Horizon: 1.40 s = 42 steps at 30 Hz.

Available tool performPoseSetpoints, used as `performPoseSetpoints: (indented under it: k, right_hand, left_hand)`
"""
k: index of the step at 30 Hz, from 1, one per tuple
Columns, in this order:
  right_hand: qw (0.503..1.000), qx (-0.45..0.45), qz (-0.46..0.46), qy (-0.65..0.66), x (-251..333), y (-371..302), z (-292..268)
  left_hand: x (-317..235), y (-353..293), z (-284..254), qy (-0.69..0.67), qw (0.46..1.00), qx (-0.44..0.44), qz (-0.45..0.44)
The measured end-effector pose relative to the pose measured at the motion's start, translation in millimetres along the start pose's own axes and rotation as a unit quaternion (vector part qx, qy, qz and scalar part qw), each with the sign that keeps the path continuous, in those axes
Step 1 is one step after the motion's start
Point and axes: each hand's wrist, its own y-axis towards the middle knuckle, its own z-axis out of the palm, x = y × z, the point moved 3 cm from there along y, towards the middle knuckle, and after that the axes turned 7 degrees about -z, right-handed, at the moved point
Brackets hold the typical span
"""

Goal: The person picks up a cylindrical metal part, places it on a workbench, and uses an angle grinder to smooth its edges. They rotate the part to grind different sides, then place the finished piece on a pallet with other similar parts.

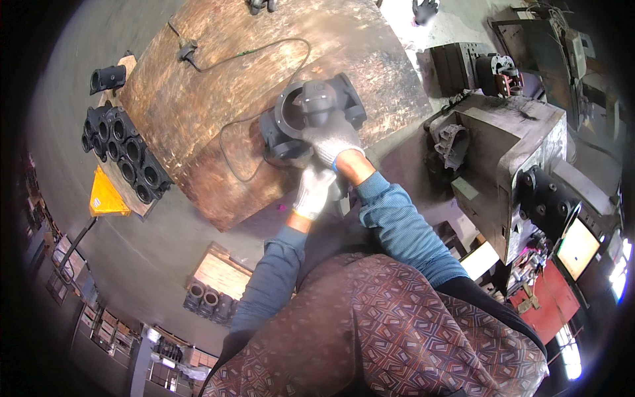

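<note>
A big dark cast-metal valve body (301, 114) with round flanged openings rests near the front edge of a worn wooden workbench (198, 86). My right hand (333, 135), in a white knit glove, lies on top of the casting and grips its near side. My left hand (315, 189), also gloved, is just below it at the bench edge, fingers curled, touching the casting's lower flange; what it holds is hidden. Blue sleeves cover both forearms.
A black cable (258, 53) loops across the bench to a small tool (186, 49). Rows of dark castings (126, 152) sit on a pallet at left, beside a yellow pallet jack (106, 195). More castings (211, 301) lie below. A grey machine (509, 145) stands right.
</note>
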Motion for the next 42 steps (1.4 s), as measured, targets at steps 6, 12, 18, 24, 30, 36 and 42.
performPoseSetpoints:
  k: [6,12,18,24,30,36,42]
  right_hand:
    - [1.000,-0.008,-0.001,-0.003,-6,-18,5]
    - [1.000,-0.018,-0.007,0.005,-9,-38,19]
    - [0.998,-0.059,-0.019,-0.016,-8,-57,27]
    - [0.998,-0.028,-0.051,-0.024,-3,-60,39]
    - [0.995,-0.038,-0.061,-0.076,-9,-55,54]
    - [0.985,-0.061,-0.062,-0.151,-8,-49,68]
    - [0.993,-0.016,-0.053,-0.105,-8,-53,49]
  left_hand:
    - [3,-20,-2,-0.014,0.991,0.059,-0.122]
    - [14,-37,-10,0.001,1.000,0.002,0.001]
    - [28,-44,-18,0.057,0.997,-0.005,0.047]
    - [33,-53,-15,0.072,0.996,-0.036,0.027]
    - [68,-52,-9,-0.031,0.999,-0.032,0.026]
    - [86,-47,-7,0.020,0.999,-0.037,-0.016]
    - [58,-49,5,-0.139,0.990,0.014,-0.022]
